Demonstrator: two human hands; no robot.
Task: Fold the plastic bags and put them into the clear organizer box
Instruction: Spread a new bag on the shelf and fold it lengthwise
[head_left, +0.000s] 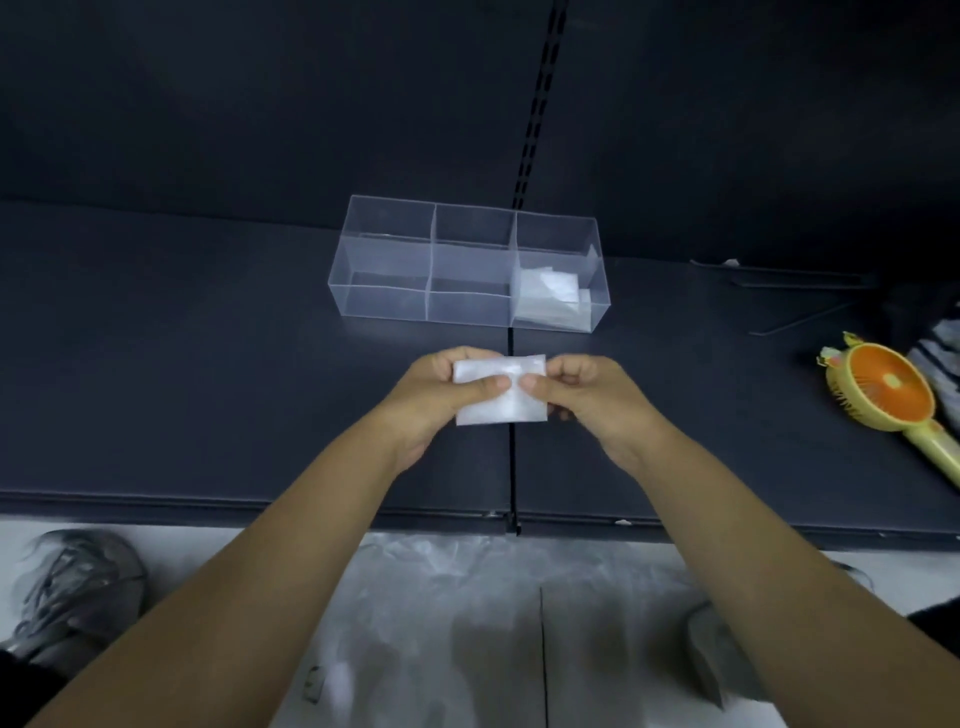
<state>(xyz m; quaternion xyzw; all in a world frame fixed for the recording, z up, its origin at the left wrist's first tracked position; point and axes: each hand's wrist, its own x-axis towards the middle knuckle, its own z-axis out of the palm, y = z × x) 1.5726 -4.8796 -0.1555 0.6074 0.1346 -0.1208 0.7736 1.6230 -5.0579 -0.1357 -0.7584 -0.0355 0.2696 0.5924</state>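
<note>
A small folded white plastic bag hangs above the dark shelf, held between both hands. My left hand pinches its left side with the thumb on top. My right hand pinches its right side. Behind them stands the clear organizer box with three compartments. Its right compartment holds folded white bags; the left and middle ones look empty.
An orange and yellow hand-held fan lies on the shelf at the right, next to a striped cloth. Crumpled clear plastic bags lie on the pale floor below the shelf edge. A grey shoe sits at lower left.
</note>
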